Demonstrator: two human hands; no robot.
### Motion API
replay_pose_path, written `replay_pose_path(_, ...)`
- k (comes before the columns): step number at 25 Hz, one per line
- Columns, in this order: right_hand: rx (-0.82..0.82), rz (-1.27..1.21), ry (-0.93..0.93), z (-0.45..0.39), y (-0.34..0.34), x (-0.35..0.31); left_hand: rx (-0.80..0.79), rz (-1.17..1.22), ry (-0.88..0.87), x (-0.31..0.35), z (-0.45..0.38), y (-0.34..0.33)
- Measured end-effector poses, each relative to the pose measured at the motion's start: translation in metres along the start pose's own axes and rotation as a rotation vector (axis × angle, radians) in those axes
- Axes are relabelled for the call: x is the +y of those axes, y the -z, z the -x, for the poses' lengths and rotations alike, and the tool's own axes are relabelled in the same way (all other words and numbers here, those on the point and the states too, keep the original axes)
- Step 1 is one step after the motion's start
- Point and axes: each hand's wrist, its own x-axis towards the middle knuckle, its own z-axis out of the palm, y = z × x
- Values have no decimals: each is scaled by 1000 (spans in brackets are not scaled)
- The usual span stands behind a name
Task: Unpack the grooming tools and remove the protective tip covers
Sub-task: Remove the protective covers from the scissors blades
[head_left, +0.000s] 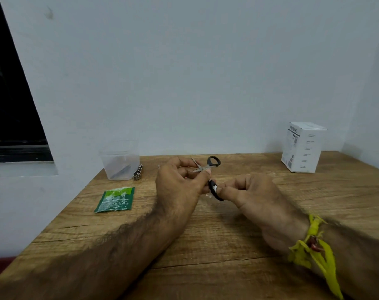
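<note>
A person sits at a wooden table (238, 245) set against a pale wall, both forearms reaching in from six o'clock. Between the hands, just above the table's middle, is a small pair of scissors (206, 167) with black loop handles. The left hand (180, 182) curls around the blade end, thumb pressed up near the pivot, so the metal blades poke out above its fingers toward eleven o'clock. One loop stands free at twelve o'clock; the right hand (249, 191) pinches the other loop between thumb and curled fingers at about four o'clock from the pivot. The scissors look spread open, probably so the tip can be reached. I cannot tell whether a tip cover is on the blades; something small and pale shows by the right thumb, too tiny to name.

At ten o'clock, near the table's far left edge, stands a clear plastic tub (120, 163) with a dark tool inside, and a metal nail clipper (138, 172) leans against its right side. A green packet (116, 199), torn at the top, lies flat at nine o'clock. A white box (301, 148) stands upright at two o'clock by the wall.

Bare wood lies between the hands and the box, and toward the near edge, which seems to give room to set things down.
</note>
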Motion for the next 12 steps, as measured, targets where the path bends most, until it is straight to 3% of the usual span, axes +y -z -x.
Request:
replay_pose_path(7,109,-157,-217,-2,-4,-10,31,-41,-103,8,8,-5)
replay_pose_path(12,77,-121,-200,-2,-5,-9,34,-86,-114,10,9,-5)
